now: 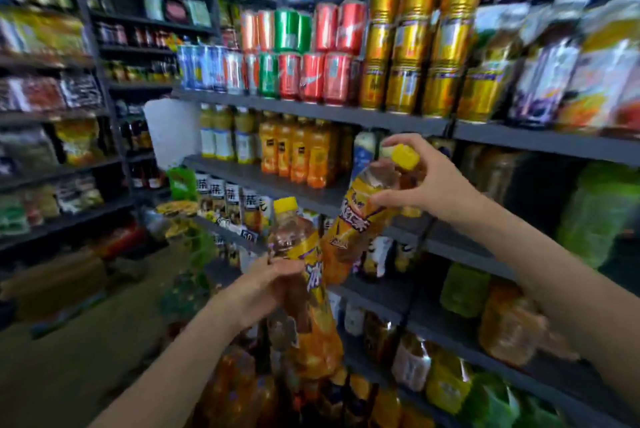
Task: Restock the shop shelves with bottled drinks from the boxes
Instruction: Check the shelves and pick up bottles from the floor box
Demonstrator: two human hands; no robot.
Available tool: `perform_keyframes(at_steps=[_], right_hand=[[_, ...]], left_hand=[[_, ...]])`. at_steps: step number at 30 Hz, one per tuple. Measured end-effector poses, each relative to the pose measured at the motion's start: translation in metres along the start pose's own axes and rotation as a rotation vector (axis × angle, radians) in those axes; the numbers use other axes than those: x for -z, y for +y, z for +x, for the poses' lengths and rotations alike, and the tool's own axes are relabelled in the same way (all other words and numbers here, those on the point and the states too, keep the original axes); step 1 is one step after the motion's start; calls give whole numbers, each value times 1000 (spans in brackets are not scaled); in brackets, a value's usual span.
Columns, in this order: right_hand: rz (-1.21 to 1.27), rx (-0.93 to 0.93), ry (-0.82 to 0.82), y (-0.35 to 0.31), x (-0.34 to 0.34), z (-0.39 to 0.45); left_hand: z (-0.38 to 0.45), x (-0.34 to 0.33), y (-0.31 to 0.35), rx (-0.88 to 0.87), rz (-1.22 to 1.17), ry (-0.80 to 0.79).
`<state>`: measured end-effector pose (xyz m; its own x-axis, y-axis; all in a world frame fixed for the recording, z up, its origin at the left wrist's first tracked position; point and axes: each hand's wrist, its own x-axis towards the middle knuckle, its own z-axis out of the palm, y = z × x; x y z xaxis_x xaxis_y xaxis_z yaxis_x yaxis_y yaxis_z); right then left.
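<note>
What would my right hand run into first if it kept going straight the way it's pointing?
Probably the blue-labelled bottle on the second shelf, just beyond the right hand and the tilted tea bottle it holds; depth is unclear.

Bottle in right hand (424,182): clear glossy plastic, brown liquid visible through wall, smooth yellow plastic cap (406,156), shiny orange-yellow film label

Bottle in left hand (273,280): same clear plastic, yellow cap, glossy film wrap

Gold cans (415,40): metal, bright reflective finish

Red and green cans (311,53): metal, glossy printed surface

Shelf boards (311,109): dark grey, matt, smooth, look like painted metal

Snack packets (45,29) at left: shiny film, blurred

White card (171,131) at shelf end: matt, material unclear
</note>
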<state>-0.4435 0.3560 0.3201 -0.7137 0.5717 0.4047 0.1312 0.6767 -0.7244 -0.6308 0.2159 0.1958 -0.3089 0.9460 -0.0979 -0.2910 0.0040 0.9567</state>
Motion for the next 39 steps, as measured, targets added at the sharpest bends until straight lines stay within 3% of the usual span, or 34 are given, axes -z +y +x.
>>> perform_keyframes(at_steps=[3,7,10,14,18,26,39], right_hand=[[289,-70,253,9,-17,-19],[200,-248,424,34,-24,-40],[272,-357,574,48,7,-58],[90,-420,718,61,61,-91],[-201,-501,755,82,117,-129],[-422,-639,777,166,215,-195],[-398,-697,714,308,381,-221]], left_hand=[[-2,-40,5,-12,-2,-76],[3,-74,20,-44,101,-200],[10,-92,32,-44,252,-293],[20,-138,33,-81,304,-263],[38,-188,15,-156,343,-284],[79,-305,-16,-226,375,-361],[162,-490,-75,-226,417,-290]])
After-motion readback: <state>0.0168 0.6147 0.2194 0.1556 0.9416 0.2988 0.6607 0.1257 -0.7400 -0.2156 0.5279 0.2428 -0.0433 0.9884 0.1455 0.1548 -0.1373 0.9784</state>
